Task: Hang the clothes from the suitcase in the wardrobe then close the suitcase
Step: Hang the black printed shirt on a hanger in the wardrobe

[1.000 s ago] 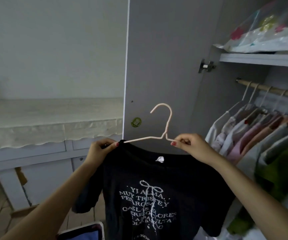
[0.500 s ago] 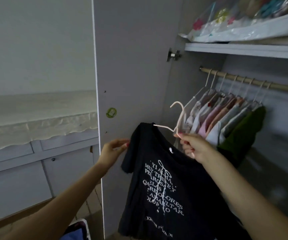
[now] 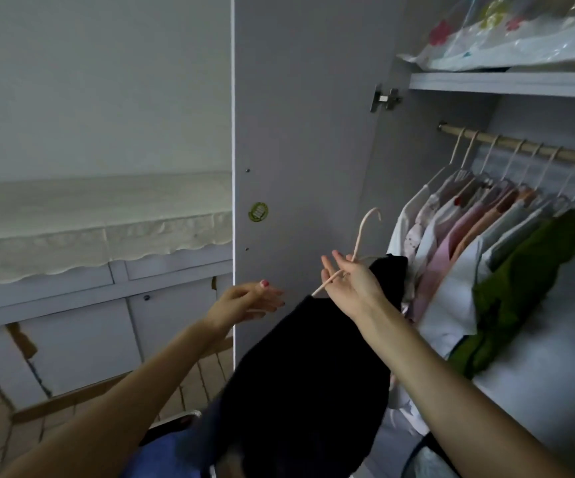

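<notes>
Carrying: black T-shirt on pink hanger, right hand grip closed on its neck; left hand released, open. Wardrobe rail up-right of grip, nearer than before; hooking follows.

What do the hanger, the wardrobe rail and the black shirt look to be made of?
Hanger: thin pale-pink rod, probably coated wire, matte. Rail: light wood, round with a dull tan surface. Black shirt: soft knit fabric, draping limply.
</notes>
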